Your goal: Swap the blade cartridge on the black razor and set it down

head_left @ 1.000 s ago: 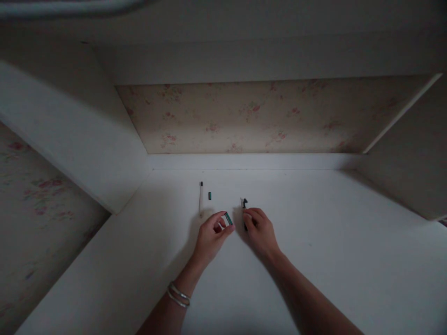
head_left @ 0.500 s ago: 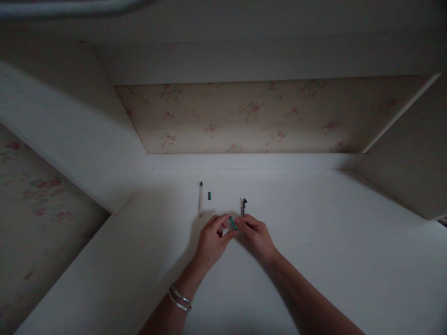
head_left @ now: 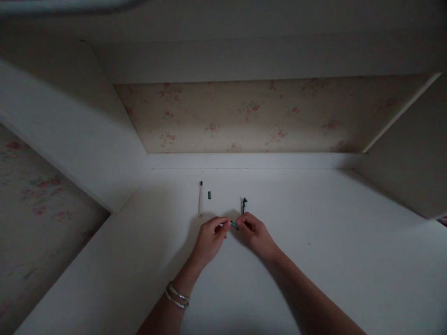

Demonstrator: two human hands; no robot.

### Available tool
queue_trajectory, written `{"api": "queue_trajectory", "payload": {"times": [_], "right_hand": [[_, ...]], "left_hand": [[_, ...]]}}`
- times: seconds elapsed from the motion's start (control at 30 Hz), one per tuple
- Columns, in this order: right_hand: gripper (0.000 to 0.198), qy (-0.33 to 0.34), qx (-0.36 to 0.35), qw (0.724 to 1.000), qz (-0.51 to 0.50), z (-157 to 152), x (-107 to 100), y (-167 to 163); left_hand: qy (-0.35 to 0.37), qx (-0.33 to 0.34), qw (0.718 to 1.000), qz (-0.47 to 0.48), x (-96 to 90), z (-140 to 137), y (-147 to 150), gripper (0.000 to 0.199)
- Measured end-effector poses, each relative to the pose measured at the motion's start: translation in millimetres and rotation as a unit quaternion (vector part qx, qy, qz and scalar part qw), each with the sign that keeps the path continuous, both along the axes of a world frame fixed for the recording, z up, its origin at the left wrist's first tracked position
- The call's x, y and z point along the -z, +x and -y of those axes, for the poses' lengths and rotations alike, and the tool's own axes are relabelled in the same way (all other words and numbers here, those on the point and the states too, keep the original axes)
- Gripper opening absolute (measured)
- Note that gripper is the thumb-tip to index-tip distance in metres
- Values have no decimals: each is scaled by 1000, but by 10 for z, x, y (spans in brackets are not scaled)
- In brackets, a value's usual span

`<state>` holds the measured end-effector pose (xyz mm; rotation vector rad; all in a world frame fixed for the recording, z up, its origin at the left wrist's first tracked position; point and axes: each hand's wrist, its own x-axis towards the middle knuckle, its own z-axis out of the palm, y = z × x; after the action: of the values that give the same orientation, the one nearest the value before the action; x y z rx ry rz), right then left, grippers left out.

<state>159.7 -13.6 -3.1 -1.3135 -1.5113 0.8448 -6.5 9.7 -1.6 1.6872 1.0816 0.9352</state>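
Note:
Between the fingertips of both hands is a small green-and-black razor cartridge [head_left: 234,225], tilted with its right end lower. My left hand [head_left: 208,241] pinches its left end between thumb and fingers. At the other end, my right hand [head_left: 257,235] has its thumb and fingers closed, with the tips on the cartridge. Just beyond the right fingers a thin black razor handle [head_left: 244,204] shows, its near end hidden by that hand. Farther left lie a second green-and-black cartridge [head_left: 209,195] and a slim whitish stick with a black tip [head_left: 200,200].
The white tabletop [head_left: 314,270] is boxed in by a white panel on the left [head_left: 70,116] and another on the right [head_left: 412,153]. Flowered wallpaper [head_left: 223,116] covers the back, beneath a white overhang [head_left: 244,60]. Two silver bangles [head_left: 177,296] circle my left wrist.
The cartridge has turned to a flatter slant, showing a narrower side. My left thumb and fingers have closed together at its left end. The things lying on the table stay where they were.

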Motion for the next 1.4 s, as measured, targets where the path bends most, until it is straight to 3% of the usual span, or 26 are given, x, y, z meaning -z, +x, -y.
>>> {"api": "queue_trajectory", "payload": {"times": [0.17,0.47,0.6,0.7,0.9,1.1,1.4], "right_hand": [[29,3,-29,999,40,9,-13,28],[30,-1,-46,998,52,1,4,28],[31,9,48,996,79,-23,30,72],[34,12,142,974,178,-39,61,149],[31,-24,156,901,403,-50,101,104],[31,-44,140,876,460,-125,38,-7],[32,-57,168,855,487,-364,9,241]], "left_hand": [[-71,38,997,14,10,-42,-64,37],[-13,40,999,-25,-61,-21,-84,27],[-24,3,1000,1,-34,-43,-84,27],[-46,-44,996,55,-20,-76,-92,29],[-82,-86,983,137,-20,-126,-130,32],[-91,-88,979,161,-88,-111,-140,32],[-89,-99,975,176,-96,-125,-176,36]]}}
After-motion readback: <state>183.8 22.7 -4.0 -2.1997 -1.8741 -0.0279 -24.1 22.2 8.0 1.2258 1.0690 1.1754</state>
